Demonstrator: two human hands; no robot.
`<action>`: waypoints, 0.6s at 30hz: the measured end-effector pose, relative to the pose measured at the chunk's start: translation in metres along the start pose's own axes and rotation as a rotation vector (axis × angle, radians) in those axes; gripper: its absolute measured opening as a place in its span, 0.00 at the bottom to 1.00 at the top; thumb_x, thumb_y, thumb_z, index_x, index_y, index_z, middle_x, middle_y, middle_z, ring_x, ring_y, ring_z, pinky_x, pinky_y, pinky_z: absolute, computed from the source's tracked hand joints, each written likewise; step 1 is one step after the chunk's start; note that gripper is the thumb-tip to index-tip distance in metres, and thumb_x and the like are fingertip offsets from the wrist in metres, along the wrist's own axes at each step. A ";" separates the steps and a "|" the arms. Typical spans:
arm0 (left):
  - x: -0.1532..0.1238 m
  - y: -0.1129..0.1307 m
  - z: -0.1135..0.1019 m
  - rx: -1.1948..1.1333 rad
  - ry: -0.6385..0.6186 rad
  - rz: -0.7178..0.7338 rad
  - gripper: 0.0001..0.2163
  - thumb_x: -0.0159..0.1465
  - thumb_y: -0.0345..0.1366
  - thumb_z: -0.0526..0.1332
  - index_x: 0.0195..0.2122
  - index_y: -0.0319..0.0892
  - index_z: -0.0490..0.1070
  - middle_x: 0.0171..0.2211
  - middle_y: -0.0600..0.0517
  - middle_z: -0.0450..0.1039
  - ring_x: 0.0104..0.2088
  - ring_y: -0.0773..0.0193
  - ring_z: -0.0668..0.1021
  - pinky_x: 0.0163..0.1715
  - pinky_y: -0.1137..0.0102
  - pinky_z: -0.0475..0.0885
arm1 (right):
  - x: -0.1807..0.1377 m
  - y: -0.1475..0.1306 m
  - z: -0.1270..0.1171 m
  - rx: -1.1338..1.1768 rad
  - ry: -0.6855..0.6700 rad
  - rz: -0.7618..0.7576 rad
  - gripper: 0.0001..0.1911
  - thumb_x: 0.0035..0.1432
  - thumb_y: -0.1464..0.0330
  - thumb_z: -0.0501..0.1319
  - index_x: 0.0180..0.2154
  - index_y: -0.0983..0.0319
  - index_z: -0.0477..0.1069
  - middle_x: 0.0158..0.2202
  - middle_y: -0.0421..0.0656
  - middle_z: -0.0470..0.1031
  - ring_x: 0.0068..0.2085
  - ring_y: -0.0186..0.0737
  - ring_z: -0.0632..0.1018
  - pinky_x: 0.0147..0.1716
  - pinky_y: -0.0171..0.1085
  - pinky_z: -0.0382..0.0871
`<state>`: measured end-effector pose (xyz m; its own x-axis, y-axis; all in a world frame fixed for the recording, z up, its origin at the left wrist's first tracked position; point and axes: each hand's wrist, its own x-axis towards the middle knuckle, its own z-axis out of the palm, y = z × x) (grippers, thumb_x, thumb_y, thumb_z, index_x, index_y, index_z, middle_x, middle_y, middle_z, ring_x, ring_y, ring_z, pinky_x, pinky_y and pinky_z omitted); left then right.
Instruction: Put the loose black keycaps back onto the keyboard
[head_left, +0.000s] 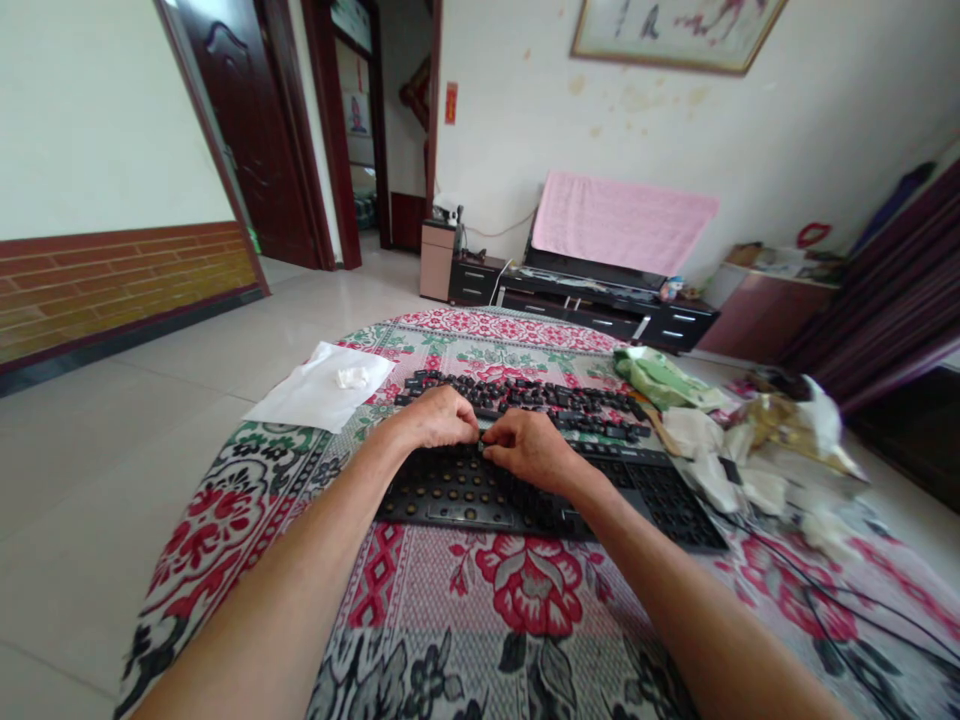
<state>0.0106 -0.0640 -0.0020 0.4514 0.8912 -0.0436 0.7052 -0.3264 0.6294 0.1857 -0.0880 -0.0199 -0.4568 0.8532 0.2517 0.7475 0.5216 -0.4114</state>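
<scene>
Black plastic makes the keyboard [517, 505], flat on the flowery tabletop [427, 580]. Its left part shows bare rows of round dots, so many keys look to be off; I can't tell how many are still on. At its top edge, the left hand [442, 418] and right hand [529, 448] pinch close together, on something too tiny to name. Loose keys [525, 392] lie just past, at twelve o'clock; white paper [300, 395] at ten.
</scene>
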 end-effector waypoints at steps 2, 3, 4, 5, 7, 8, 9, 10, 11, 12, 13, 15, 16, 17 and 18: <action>0.001 0.001 0.004 0.060 0.005 0.010 0.08 0.45 0.37 0.58 0.24 0.44 0.75 0.19 0.55 0.72 0.23 0.69 0.71 0.21 0.77 0.58 | 0.000 0.001 0.001 0.007 -0.018 0.001 0.08 0.43 0.69 0.60 0.29 0.60 0.75 0.24 0.40 0.72 0.25 0.33 0.70 0.24 0.32 0.58; 0.001 0.001 0.005 0.081 0.007 0.017 0.08 0.45 0.38 0.58 0.24 0.44 0.75 0.19 0.55 0.72 0.23 0.68 0.71 0.21 0.77 0.58 | 0.000 0.001 0.001 0.013 -0.031 0.000 0.08 0.43 0.69 0.60 0.29 0.60 0.75 0.24 0.40 0.72 0.24 0.32 0.70 0.24 0.32 0.58; 0.001 0.002 0.006 0.096 0.010 0.025 0.08 0.45 0.38 0.58 0.24 0.44 0.75 0.19 0.55 0.71 0.23 0.68 0.71 0.21 0.76 0.58 | 0.000 0.001 0.002 0.020 -0.044 0.001 0.08 0.43 0.69 0.59 0.29 0.60 0.75 0.24 0.40 0.72 0.24 0.32 0.70 0.23 0.32 0.58; 0.001 0.002 0.007 0.105 0.011 0.034 0.08 0.45 0.38 0.58 0.24 0.44 0.75 0.19 0.55 0.71 0.23 0.68 0.71 0.21 0.76 0.58 | 0.000 0.002 0.003 0.025 -0.052 0.002 0.08 0.43 0.69 0.59 0.29 0.60 0.75 0.23 0.40 0.72 0.24 0.32 0.70 0.23 0.32 0.58; 0.001 0.002 0.008 0.116 0.016 0.049 0.08 0.46 0.39 0.58 0.24 0.45 0.75 0.18 0.55 0.71 0.23 0.68 0.70 0.21 0.76 0.57 | 0.001 0.002 0.003 0.030 -0.056 0.009 0.08 0.43 0.68 0.59 0.29 0.60 0.74 0.23 0.39 0.72 0.24 0.32 0.70 0.23 0.32 0.58; 0.001 0.003 0.008 0.120 0.017 0.051 0.08 0.46 0.39 0.57 0.23 0.45 0.75 0.18 0.55 0.70 0.23 0.68 0.70 0.21 0.76 0.57 | 0.001 0.002 0.004 0.034 -0.055 0.018 0.08 0.43 0.68 0.59 0.29 0.61 0.74 0.23 0.39 0.72 0.23 0.32 0.70 0.22 0.32 0.58; 0.000 0.003 0.008 0.122 0.019 0.051 0.09 0.46 0.39 0.57 0.23 0.45 0.75 0.18 0.55 0.70 0.23 0.68 0.70 0.21 0.76 0.57 | 0.001 0.002 0.004 0.041 -0.055 0.028 0.08 0.43 0.68 0.60 0.29 0.61 0.74 0.23 0.39 0.72 0.23 0.32 0.70 0.22 0.31 0.58; 0.000 0.003 0.008 0.124 0.022 0.048 0.09 0.47 0.39 0.57 0.23 0.44 0.75 0.18 0.55 0.70 0.23 0.68 0.70 0.21 0.76 0.57 | 0.001 0.002 0.004 0.050 -0.057 0.039 0.08 0.43 0.68 0.60 0.29 0.61 0.74 0.23 0.39 0.72 0.23 0.32 0.70 0.22 0.31 0.57; 0.000 0.003 0.008 0.125 0.024 0.046 0.09 0.47 0.39 0.57 0.24 0.44 0.75 0.18 0.55 0.70 0.23 0.68 0.70 0.21 0.76 0.57 | 0.001 0.002 0.004 0.059 -0.061 0.047 0.08 0.43 0.68 0.60 0.29 0.61 0.74 0.23 0.39 0.72 0.23 0.32 0.70 0.21 0.31 0.57; 0.000 0.003 0.008 0.126 0.026 0.045 0.09 0.47 0.39 0.57 0.24 0.44 0.75 0.18 0.55 0.70 0.23 0.68 0.70 0.20 0.76 0.56 | 0.001 0.003 0.004 0.063 -0.064 0.050 0.08 0.43 0.68 0.60 0.29 0.61 0.74 0.23 0.39 0.72 0.23 0.32 0.70 0.21 0.31 0.57; 0.000 0.002 0.008 0.127 0.025 0.047 0.09 0.47 0.39 0.57 0.24 0.44 0.75 0.18 0.55 0.70 0.23 0.68 0.70 0.20 0.76 0.56 | 0.001 0.003 0.004 0.060 -0.066 0.046 0.08 0.43 0.68 0.60 0.29 0.61 0.74 0.23 0.39 0.72 0.23 0.32 0.70 0.21 0.31 0.57; 0.001 0.002 0.008 0.132 0.014 0.053 0.09 0.47 0.39 0.57 0.24 0.44 0.75 0.18 0.55 0.69 0.22 0.68 0.70 0.20 0.76 0.57 | 0.001 0.004 0.004 0.039 -0.065 0.028 0.08 0.43 0.68 0.59 0.28 0.61 0.74 0.23 0.39 0.72 0.23 0.32 0.70 0.21 0.31 0.57; 0.001 0.001 0.008 0.138 0.008 0.054 0.09 0.46 0.39 0.57 0.24 0.45 0.75 0.18 0.55 0.69 0.22 0.68 0.70 0.20 0.76 0.57 | 0.001 0.004 0.004 0.027 -0.062 0.021 0.08 0.43 0.68 0.59 0.28 0.61 0.75 0.23 0.39 0.72 0.23 0.32 0.70 0.22 0.31 0.57; 0.002 0.001 0.008 0.144 0.002 0.051 0.09 0.46 0.39 0.57 0.24 0.45 0.75 0.18 0.55 0.70 0.22 0.68 0.70 0.20 0.77 0.57 | 0.001 0.004 0.005 0.019 -0.060 0.018 0.08 0.43 0.68 0.60 0.28 0.61 0.75 0.23 0.39 0.72 0.23 0.32 0.70 0.22 0.31 0.57; 0.002 0.002 0.008 0.152 -0.003 0.044 0.09 0.46 0.39 0.57 0.25 0.45 0.75 0.18 0.56 0.70 0.23 0.68 0.70 0.20 0.77 0.57 | 0.001 0.004 0.005 0.013 -0.058 0.019 0.08 0.43 0.68 0.60 0.28 0.61 0.75 0.23 0.39 0.73 0.24 0.32 0.70 0.22 0.31 0.57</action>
<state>0.0173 -0.0656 -0.0075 0.4856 0.8739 -0.0209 0.7589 -0.4097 0.5061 0.1855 -0.0851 -0.0254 -0.4705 0.8611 0.1927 0.7499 0.5053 -0.4270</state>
